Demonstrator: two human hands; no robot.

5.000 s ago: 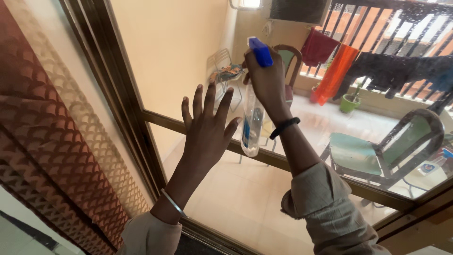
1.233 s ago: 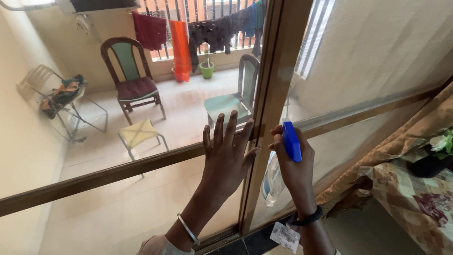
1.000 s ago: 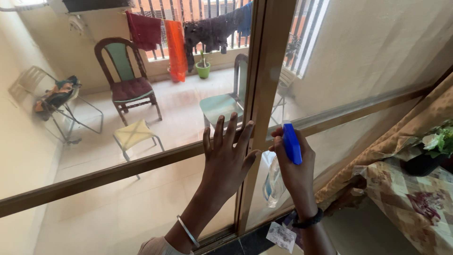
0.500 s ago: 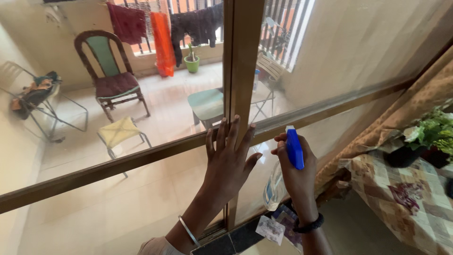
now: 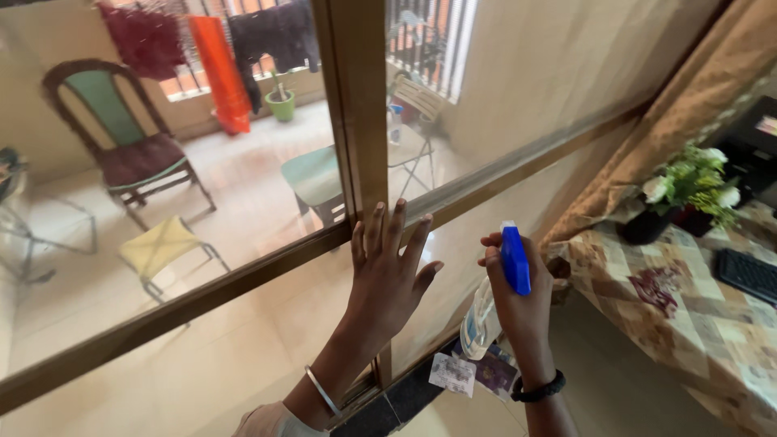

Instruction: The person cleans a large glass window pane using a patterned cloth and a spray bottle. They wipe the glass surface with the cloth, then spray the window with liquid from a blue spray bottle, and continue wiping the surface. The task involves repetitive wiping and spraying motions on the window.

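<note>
My left hand [image 5: 387, 271] lies flat with fingers spread against the brown upright frame [image 5: 356, 105] of a sliding glass door, where it meets the horizontal bar [image 5: 202, 295]. A silver bangle sits on that wrist. My right hand [image 5: 518, 299] grips a clear spray bottle [image 5: 480, 325] with a blue trigger head [image 5: 515, 257], held close to the right glass pane [image 5: 518, 89]. A black band circles the right wrist.
Through the glass is a balcony with a wooden chair [image 5: 121, 137], a yellow stool [image 5: 162, 247], a green chair [image 5: 312, 178], hanging clothes [image 5: 218, 57] and a green pot [image 5: 282, 104]. At right stand a cloth-covered table [image 5: 688, 299], flowers [image 5: 692, 174], a keyboard [image 5: 749, 275] and a curtain [image 5: 672, 121].
The view has swung right along the door, from the left pane to the middle frame. My left hand stays flat on the frame, my right hand keeps the bottle; table and flowers came into view.
</note>
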